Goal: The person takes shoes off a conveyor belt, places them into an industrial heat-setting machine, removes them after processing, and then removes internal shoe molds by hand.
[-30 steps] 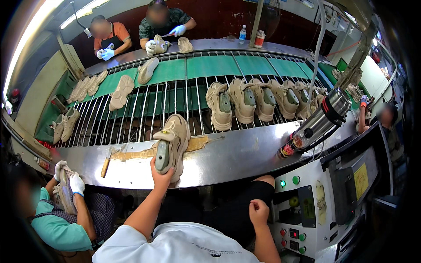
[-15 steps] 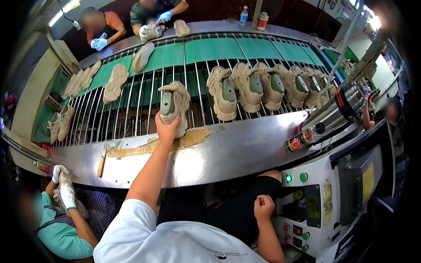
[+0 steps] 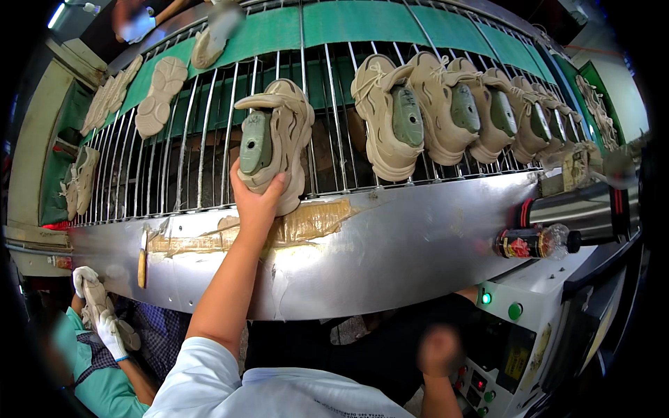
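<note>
A: Far left, at nine o'clock, what's there?

B: Flat beige soles [image 3: 162, 95] on the wire rack [image 3: 209, 167], a wooden-handled tool [image 3: 142, 259] on the steel ledge [image 3: 418, 244]. My left hand [image 3: 255, 202] clamps the heel of a tan shoe [image 3: 275, 143] at the rack's near edge, toe toward twelve, its grey-green last showing.

A: Risks?

B: I'd say the chunky sole could snag between the thin rods, or tip back onto the smooth, taped ledge if my grip slackens.

A: Moving right?

B: At one o'clock, lasted shoes [image 3: 446, 104] lean in a row; a wobble could topple them. My right hand [image 3: 437, 352], at five, is blurred; looks fisted, holding nothing I can see. A plastic bottle [image 3: 533, 244] lies at three.
</note>
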Motion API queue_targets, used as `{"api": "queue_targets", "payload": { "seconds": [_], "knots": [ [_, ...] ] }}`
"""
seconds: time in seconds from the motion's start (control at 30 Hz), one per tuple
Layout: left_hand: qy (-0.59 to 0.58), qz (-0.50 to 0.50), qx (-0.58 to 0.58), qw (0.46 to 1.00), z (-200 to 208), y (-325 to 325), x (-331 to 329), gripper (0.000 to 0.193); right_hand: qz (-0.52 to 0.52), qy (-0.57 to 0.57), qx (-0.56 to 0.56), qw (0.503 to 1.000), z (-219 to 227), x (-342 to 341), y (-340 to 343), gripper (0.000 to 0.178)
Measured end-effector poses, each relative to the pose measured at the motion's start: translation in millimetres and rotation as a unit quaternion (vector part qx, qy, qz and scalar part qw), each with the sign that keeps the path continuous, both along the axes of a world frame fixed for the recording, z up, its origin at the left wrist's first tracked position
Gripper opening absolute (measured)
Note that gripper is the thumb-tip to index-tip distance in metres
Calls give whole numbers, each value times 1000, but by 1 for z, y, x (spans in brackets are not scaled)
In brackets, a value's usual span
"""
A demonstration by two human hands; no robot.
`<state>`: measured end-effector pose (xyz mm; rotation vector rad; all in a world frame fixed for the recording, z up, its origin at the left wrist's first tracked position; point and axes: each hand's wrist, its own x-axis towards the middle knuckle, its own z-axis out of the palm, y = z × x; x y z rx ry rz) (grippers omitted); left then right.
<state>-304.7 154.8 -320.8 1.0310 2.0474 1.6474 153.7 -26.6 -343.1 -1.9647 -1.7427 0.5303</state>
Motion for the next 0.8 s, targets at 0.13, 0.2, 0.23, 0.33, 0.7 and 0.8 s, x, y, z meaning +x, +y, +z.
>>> {"api": "queue_targets", "payload": {
  "seconds": [0.13,0.2,0.23,0.33,0.7,0.8],
  "knots": [
    [-28,-18,21,999,-15,-3,-8,86,2,-57,-6,998,11,-9,13,10],
    [-39,-24,39,998,-18,-1,-6,90,4,-90,-24,996,19,-13,21,11],
    [-39,-25,40,998,-17,-1,-7,91,9,-90,-45,995,19,-10,21,12],
    [-35,-25,50,998,-26,-2,-12,94,156,-296,108,936,-60,71,-33,15],
    [-25,-63,32,997,-28,3,-16,92,189,-281,117,934,-33,41,-10,17],
    [-26,-97,13,995,-19,6,-14,98,192,-273,127,934,-28,34,-7,17]
  ]
}}
